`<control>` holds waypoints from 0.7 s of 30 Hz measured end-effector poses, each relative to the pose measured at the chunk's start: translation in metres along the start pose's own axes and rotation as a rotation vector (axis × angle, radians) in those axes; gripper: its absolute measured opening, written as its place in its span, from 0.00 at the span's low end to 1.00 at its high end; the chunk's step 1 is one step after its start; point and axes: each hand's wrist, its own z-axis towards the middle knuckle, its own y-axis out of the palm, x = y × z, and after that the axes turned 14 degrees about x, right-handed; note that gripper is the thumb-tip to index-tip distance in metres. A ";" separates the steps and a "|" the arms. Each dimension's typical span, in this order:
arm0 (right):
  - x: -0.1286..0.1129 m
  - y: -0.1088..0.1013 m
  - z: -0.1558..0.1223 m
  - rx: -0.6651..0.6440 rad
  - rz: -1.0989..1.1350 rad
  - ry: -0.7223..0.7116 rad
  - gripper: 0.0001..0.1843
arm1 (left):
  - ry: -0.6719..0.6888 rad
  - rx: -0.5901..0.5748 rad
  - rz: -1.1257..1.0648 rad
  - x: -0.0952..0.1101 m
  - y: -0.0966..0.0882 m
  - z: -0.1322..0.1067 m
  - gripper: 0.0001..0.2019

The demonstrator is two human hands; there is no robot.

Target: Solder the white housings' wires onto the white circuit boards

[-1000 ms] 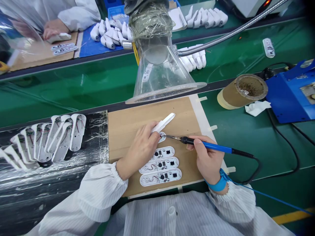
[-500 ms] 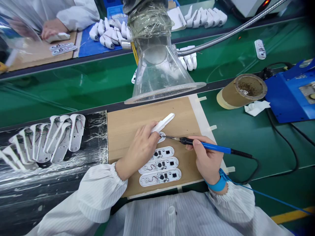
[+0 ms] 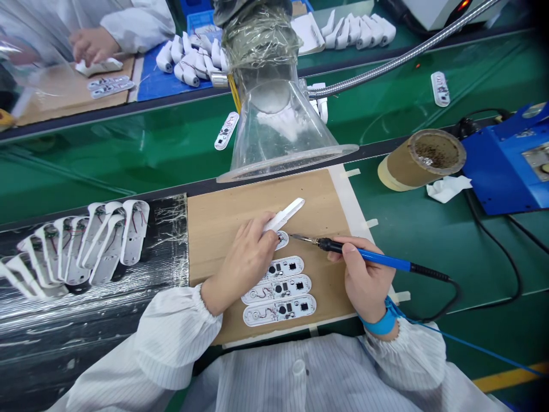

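Observation:
My left hand is closed on a white plastic housing, whose far end points up and right. A white circuit board pokes out beside its fingertips; the rest of it is hidden under the hand. My right hand grips a soldering iron by its blue and black handle. The iron's tip is just right of that board, apart from it. Below lie three more white boards, the upper, middle and lower, with dark chips; the left hand partly covers the upper one.
Cardboard covers the work spot. A clear fume hood hangs over its far edge. White housings with wires stand at left. A brown cup and blue device are at right. Across the green belt, a co-worker's hand touches a housing.
My right hand has drawn the soldering iron to the right, its tip coming off the board. My left hand stays put. Pieces on the green belt moved left; the co-worker's hand changed its pose.

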 end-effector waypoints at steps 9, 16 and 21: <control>-0.004 0.001 0.000 -0.006 -0.026 0.011 0.08 | -0.078 0.044 -0.021 0.005 0.004 0.000 0.05; -0.006 0.004 0.000 -0.025 -0.036 0.010 0.08 | -0.095 0.038 0.010 0.007 0.007 0.001 0.05; -0.006 0.005 0.000 -0.029 -0.063 0.008 0.10 | -0.102 0.059 0.004 0.006 0.009 0.001 0.05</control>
